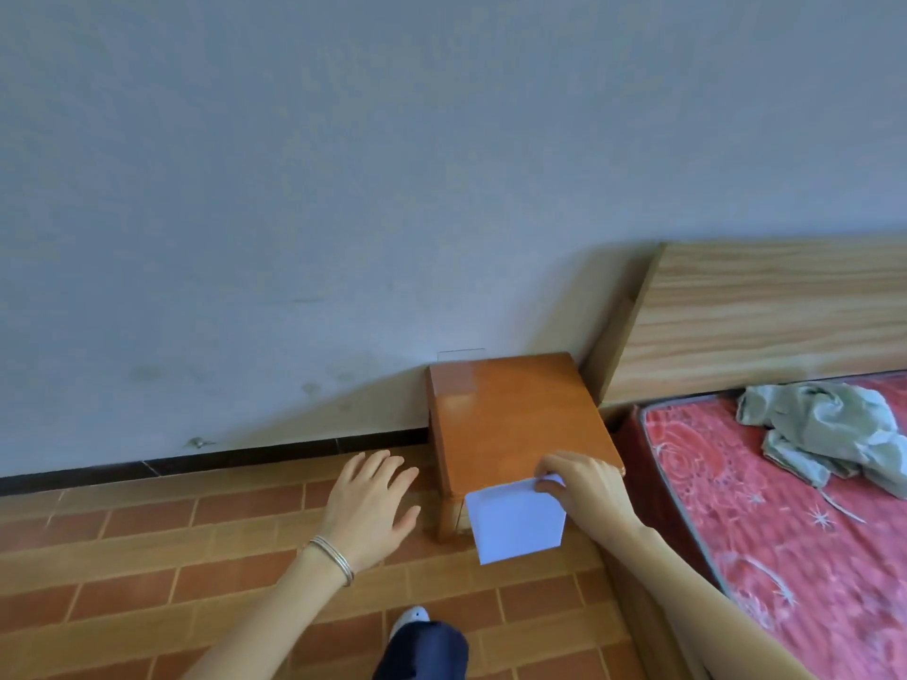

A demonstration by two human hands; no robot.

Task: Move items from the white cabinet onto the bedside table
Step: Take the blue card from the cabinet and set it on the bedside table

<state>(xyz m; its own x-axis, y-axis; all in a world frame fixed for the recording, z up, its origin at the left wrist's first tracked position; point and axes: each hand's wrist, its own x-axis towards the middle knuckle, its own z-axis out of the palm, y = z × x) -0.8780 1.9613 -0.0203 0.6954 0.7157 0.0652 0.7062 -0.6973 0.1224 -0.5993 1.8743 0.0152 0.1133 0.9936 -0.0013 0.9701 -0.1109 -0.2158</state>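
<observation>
A small orange-brown wooden bedside table (510, 414) stands against the wall, between the floor and the bed. My right hand (584, 483) pinches the top edge of a white sheet of paper (515, 522), which hangs over the table's front edge. My left hand (373, 503) hovers above the floor to the left of the table, fingers spread and holding nothing. A thin bracelet circles the left wrist. The white cabinet is out of view.
A bed with a red patterned mattress (765, 512) and a light wooden headboard (765, 311) fills the right. A crumpled pale green cloth (829, 429) lies on the mattress. Brown tiled floor (147, 557) spreads to the left. My foot (410, 620) shows below.
</observation>
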